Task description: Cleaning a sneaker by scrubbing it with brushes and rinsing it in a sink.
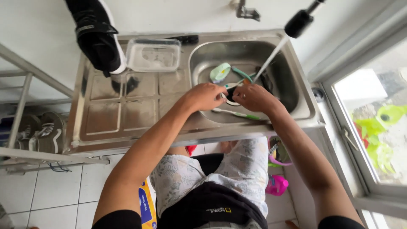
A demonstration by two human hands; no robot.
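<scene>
Two hands are at work over the sink basin (292, 91). My left hand (206, 96) and right hand (254, 97) meet at a small dark round item with a white rim (232, 96), held low at the front of the basin; what kind of item it is I cannot tell. The fingers of both hands are curled closed around it, left from one side, right from the other.

Step in hand, as I judge it: washing this item. The water stream (271, 57) from the black faucet head (299, 23) falls just behind my right hand, so the next move calls for a short shift of the item back into the stream.

Edges and room:
- The front rim of the sink lies directly under my wrists.
- A white-and-green utensil (235, 113) lies on that side, just below my hands.
- Teal and green utensils (231, 73) lie in the basin behind my hands.
- The steel drainboard (123, 110) to the left is largely open; a clear plastic container (153, 55) sits at its back, and a black shoe (96, 36) hangs over its far corner.
- The window frame (356, 144) closes off the right.
</scene>
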